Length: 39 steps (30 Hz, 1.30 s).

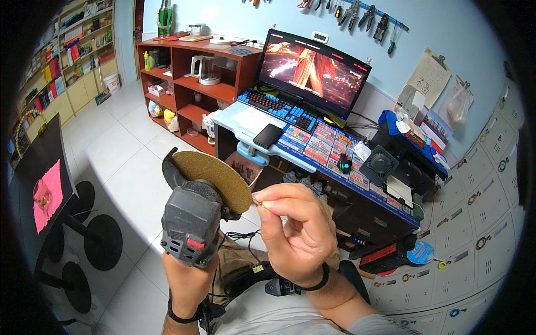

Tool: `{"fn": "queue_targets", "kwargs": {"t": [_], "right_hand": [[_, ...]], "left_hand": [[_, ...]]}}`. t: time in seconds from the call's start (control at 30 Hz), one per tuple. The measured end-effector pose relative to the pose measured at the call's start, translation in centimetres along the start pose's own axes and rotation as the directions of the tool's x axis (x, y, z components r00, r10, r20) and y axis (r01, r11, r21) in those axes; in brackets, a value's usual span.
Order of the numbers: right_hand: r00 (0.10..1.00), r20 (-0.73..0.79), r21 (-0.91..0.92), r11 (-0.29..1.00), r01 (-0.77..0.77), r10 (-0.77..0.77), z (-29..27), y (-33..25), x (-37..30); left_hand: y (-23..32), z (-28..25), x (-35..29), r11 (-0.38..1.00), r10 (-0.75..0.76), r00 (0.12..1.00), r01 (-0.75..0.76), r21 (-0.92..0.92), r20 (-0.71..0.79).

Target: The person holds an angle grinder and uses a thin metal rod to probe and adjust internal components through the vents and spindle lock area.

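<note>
An angle grinder (191, 220) with a dark body and a red switch is gripped from below by my left hand (187, 279). Its large, brownish-gold disc (219, 174) stands tilted on edge, with a black guard (170, 170) along the left side. Beside the disc's right rim, my right hand (301, 231) is closed in a pinch, thumb against forefinger. A tiny thin piece (255, 201) pokes out of the fingertips toward the rim; its kind is too small to tell, as is whether it touches the disc.
A desk (312, 146) ahead carries a monitor (312, 70), keyboard (282, 109), phone (268, 135) and small fan (379, 164). A reddish shelf (190, 84) adjoins it. Lockers (469, 212) line the right; a dark table (58, 178) stands left. A cable (243, 235) hangs by my lap.
</note>
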State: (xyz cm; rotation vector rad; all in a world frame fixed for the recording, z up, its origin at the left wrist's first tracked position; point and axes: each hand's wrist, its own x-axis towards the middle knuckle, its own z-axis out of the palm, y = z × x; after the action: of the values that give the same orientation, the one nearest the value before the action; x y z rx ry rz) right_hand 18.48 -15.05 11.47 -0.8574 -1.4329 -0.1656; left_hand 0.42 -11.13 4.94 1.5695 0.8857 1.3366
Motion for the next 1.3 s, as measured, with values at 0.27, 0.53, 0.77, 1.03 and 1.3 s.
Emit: {"fn": "queue_targets", "kwargs": {"t": [0.27, 0.53, 0.77, 1.03, 1.3], "right_hand": [[0.999, 0.044, 0.010, 1.000, -0.004, 0.003, 0.3, 0.7, 0.0], [1.000, -0.003, -0.001, 1.000, -0.007, 0.007, 0.1, -0.5, 0.0], [0.998, 0.056, 0.035, 0.999, -0.034, 0.033, 0.9, 0.9, -0.1], [0.998, 0.045, 0.042, 0.998, -0.055, 0.053, -0.1, 0.1, -1.0], [0.997, -0.022, 0.092, 0.993, -0.072, 0.075, 1.2, 0.6, -0.1]], "left_hand": [[0.1, -0.1, 0.0, 0.999, -0.042, 0.999, 0.042, -0.003, -0.013], [-1.0, -1.1, 0.0, 0.997, 0.045, 0.995, -0.051, 0.066, 0.090], [-0.1, -0.2, 0.2, 1.000, -0.023, 0.999, 0.024, 0.001, -0.027], [-0.2, -0.8, 0.4, 0.999, 0.001, 1.000, -0.002, 0.042, 0.009], [0.1, -0.2, 0.1, 1.000, -0.008, 1.000, 0.008, 0.016, -0.027]]}}
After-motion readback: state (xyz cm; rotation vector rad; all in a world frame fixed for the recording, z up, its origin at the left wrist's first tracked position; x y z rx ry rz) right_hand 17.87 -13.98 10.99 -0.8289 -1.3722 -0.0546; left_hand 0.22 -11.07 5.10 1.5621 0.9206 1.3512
